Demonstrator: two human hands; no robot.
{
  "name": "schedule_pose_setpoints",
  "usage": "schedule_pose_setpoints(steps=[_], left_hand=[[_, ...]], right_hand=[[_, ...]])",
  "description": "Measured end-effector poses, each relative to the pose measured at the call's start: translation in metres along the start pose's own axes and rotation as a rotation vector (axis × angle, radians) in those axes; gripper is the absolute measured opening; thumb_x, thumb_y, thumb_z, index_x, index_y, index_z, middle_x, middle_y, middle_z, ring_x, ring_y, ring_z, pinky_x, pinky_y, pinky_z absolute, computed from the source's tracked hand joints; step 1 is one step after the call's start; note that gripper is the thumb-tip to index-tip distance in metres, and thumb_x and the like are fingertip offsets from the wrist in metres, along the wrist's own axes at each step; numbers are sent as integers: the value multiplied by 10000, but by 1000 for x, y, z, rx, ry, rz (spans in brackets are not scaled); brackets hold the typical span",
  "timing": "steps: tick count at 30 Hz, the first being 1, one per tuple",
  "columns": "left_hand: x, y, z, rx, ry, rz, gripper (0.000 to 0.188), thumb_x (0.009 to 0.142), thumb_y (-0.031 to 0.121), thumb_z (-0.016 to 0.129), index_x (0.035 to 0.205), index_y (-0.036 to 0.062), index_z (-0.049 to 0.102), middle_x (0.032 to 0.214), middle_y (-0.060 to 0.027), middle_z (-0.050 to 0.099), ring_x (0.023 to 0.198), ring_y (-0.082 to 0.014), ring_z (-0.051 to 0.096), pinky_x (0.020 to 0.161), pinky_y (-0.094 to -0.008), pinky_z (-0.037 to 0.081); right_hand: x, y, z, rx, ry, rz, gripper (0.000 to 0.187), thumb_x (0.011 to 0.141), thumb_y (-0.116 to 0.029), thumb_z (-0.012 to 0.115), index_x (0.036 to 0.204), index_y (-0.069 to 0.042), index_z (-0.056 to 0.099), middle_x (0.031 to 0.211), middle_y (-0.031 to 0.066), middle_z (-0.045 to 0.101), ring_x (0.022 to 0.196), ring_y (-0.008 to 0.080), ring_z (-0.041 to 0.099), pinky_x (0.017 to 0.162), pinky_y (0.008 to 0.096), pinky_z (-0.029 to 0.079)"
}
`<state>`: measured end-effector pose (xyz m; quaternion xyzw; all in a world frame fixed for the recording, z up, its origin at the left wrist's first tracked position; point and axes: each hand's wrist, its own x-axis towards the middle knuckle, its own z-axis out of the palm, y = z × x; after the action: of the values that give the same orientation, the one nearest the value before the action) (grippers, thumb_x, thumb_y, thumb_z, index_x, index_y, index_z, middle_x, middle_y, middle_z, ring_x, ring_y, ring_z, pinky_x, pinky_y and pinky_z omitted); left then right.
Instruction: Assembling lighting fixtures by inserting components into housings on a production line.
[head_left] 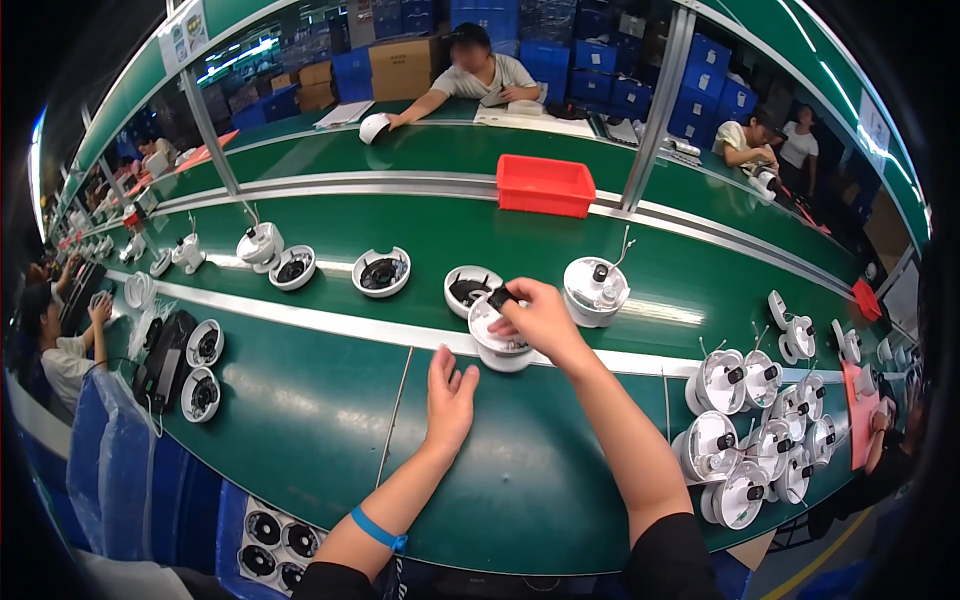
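Note:
Over the near edge of the green conveyor, my right hand (540, 322) has its fingers closed on a white round dome camera body (503, 352), at the black lens part (501, 298) on its top. My left hand (449, 398) is open, palm turned toward the camera body, apart from it and holding nothing. Just behind the body, partly hidden by it, lies a white dome cover (466, 287) with a black inside. A similar cover (381, 272) lies further left. To the right stands another camera body (596, 290) with a thin cable sticking up.
Several camera bodies (715, 445) crowd the bench's right side. Two covers (201, 394) and a black device (166, 360) are at the left. A red bin (546, 186) stands beyond the conveyor. Across it, a person (480, 75) touches a white cover (374, 128). Metal posts (662, 105) rise behind.

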<state>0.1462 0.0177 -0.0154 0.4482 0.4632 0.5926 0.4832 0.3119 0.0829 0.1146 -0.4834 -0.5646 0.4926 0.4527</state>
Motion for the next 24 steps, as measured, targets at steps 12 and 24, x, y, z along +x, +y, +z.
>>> schedule_pose_setpoints(steps=[12,24], left_hand=[[126,36,-63,-243,-128,-335,827,1000,389,674,1658,189,213,1560,-184,374,1167,-317,640,838,-399,570],[128,0,-81,437,154,274,363,1030,247,642,1387,185,624,1187,-67,493,746,-119,564,621,-272,527]], right_hand=[[16,78,-87,226,769,-167,628,935,-11,562,1521,16,338,1154,207,705,945,204,737,824,290,557],[-108,14,-102,-764,287,-99,306,825,-100,618,1106,-24,709,959,220,740,927,424,708,836,467,565]])
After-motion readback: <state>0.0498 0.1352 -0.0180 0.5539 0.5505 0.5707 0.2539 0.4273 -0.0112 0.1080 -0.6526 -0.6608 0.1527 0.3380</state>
